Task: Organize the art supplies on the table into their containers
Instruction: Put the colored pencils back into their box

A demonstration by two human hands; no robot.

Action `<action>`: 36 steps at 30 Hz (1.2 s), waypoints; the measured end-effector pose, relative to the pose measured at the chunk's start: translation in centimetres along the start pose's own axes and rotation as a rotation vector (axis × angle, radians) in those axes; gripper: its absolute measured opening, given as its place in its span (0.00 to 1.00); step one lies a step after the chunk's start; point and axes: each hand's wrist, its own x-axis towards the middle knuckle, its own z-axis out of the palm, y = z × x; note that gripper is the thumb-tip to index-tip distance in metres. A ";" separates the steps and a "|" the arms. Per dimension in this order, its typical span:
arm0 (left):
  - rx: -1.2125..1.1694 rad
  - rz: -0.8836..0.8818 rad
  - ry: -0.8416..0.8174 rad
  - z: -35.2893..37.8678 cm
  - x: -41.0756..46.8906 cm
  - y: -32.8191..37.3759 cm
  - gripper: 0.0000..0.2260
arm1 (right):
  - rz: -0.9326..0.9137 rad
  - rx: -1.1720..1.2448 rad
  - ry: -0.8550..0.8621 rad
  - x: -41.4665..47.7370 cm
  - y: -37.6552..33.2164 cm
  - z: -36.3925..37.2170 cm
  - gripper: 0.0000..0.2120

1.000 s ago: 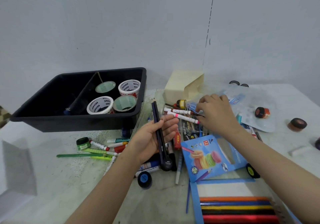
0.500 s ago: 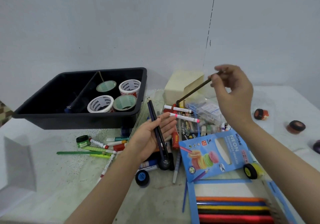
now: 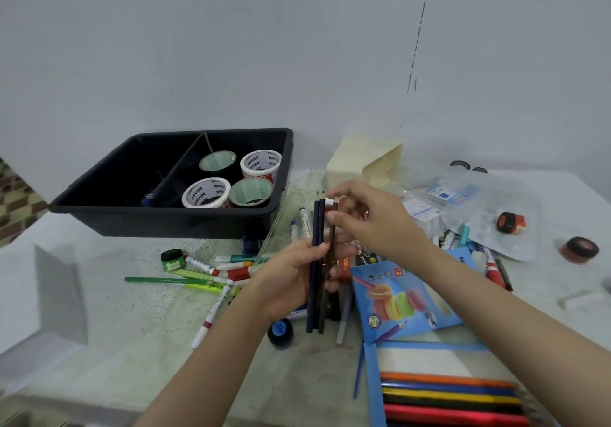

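The right hand (image 3: 373,218) had brought its pinched brown pencil (image 3: 332,238) to the dark pencils (image 3: 314,297) gripped by the left hand (image 3: 291,281). The bundle grew; boxing them remained

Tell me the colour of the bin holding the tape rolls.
The bin is black; head view.

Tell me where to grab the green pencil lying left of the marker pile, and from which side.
Pinch the green pencil on its left half, coming straight down from above with the grip set across the thin shaft. It lies flat on the table with that end free, while its right end runs in among the markers.
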 end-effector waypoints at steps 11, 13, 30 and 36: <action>-0.133 0.199 0.345 -7.1 -8.6 1.4 0.14 | -0.189 -0.211 -0.273 2.7 -1.4 10.6 0.09; -0.157 0.254 0.445 -8.7 -10.1 1.8 0.13 | -0.207 -0.286 -0.339 2.8 -1.6 13.0 0.09; -0.238 0.422 0.700 -14.5 -13.8 2.9 0.14 | -0.243 -0.380 -0.380 3.0 -2.0 19.0 0.04; -0.143 0.420 0.761 -14.7 -12.7 3.5 0.13 | -0.140 0.260 -0.116 1.8 -3.4 14.3 0.03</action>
